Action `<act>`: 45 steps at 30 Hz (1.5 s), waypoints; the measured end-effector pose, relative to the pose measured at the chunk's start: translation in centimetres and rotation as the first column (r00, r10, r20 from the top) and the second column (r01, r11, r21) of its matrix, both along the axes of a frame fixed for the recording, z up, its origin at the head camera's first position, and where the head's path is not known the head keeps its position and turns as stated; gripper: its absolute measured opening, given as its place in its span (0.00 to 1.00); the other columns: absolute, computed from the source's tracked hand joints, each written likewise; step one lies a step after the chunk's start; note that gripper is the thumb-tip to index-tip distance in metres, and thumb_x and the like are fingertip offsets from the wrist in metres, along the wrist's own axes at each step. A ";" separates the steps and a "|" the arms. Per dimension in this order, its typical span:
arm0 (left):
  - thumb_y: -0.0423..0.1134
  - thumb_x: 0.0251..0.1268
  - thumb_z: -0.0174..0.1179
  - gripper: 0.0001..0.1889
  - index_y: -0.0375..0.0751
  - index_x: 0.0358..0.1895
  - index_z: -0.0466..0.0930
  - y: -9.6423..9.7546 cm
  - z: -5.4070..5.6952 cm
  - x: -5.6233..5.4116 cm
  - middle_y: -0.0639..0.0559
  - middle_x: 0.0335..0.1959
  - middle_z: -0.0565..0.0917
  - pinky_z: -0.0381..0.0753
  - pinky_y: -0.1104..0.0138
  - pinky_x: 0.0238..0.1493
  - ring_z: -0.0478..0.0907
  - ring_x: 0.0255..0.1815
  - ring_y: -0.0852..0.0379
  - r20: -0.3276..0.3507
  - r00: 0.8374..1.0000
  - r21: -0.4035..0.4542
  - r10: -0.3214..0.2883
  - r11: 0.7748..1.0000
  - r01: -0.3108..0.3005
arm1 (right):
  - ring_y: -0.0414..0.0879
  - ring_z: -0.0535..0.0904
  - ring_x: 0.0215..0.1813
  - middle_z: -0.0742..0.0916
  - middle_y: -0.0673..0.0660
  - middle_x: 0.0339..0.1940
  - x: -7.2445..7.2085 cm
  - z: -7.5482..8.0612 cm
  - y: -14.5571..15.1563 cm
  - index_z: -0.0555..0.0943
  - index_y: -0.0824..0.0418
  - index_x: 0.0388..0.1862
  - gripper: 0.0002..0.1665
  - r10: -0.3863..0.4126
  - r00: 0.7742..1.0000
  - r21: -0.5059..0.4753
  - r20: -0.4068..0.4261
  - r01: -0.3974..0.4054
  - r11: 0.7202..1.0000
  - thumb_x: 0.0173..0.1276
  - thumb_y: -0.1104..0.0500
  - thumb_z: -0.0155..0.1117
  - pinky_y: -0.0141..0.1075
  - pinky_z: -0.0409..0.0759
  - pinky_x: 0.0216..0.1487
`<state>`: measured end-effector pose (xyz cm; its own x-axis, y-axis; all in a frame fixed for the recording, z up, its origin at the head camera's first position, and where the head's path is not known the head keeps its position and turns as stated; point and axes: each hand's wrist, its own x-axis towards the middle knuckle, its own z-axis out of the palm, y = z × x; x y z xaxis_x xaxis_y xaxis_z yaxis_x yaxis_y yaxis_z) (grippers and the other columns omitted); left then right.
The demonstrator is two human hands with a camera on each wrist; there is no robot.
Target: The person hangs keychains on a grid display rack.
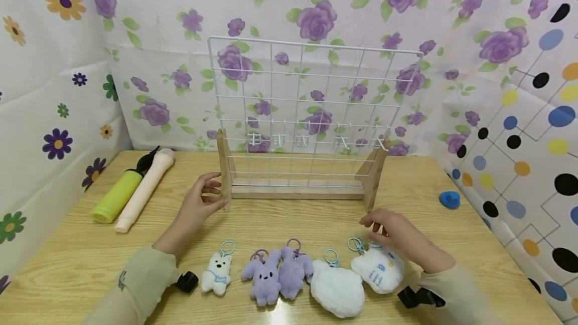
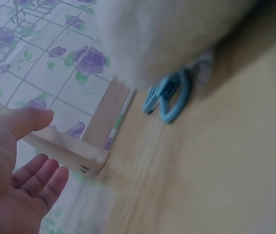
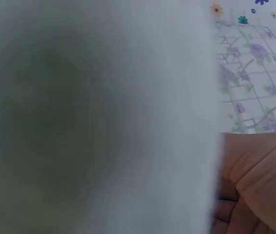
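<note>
A white wire grid rack [image 1: 298,99] stands on a wooden base [image 1: 298,192], with several white hooks [image 1: 301,140] hanging on it. Beside its left wooden post [image 1: 224,174], my left hand [image 1: 198,202] has thumb and fingers apart, holding nothing; contact with the post is unclear. My right hand [image 1: 397,232] hovers with loosely bent fingers near the right post's foot, just above a white plush keychain [image 1: 378,270]. To the left lie another white plush keychain [image 1: 337,290], two purple plush keychains [image 1: 265,280] and a small white bear keychain [image 1: 218,275]. Blurred white plush fills most of the right wrist view.
A yellow-green cylinder with a black end [image 1: 118,194] and a pale pink tube [image 1: 144,192] lie at the left of the wooden table [image 1: 271,222]. A small blue object [image 1: 449,199] sits at the right edge. Patterned cloths cover the back and sides.
</note>
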<state>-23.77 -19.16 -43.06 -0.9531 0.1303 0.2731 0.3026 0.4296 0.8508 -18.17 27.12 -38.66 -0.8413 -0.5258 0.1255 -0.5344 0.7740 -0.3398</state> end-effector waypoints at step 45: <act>0.23 0.58 0.63 0.34 0.39 0.67 0.61 1.2 -1.8 -0.8 0.37 0.45 0.76 0.76 0.79 0.39 0.77 0.42 0.49 -0.069 0.992 0.012 0.110 0.994 -0.110 | 0.29 0.73 0.30 0.81 0.43 0.27 -0.3 -2.2 -2.0 0.79 0.53 0.32 0.08 0.010 0.994 -0.002 0.110 -0.010 1.000 0.59 0.62 0.71 0.27 0.75 0.30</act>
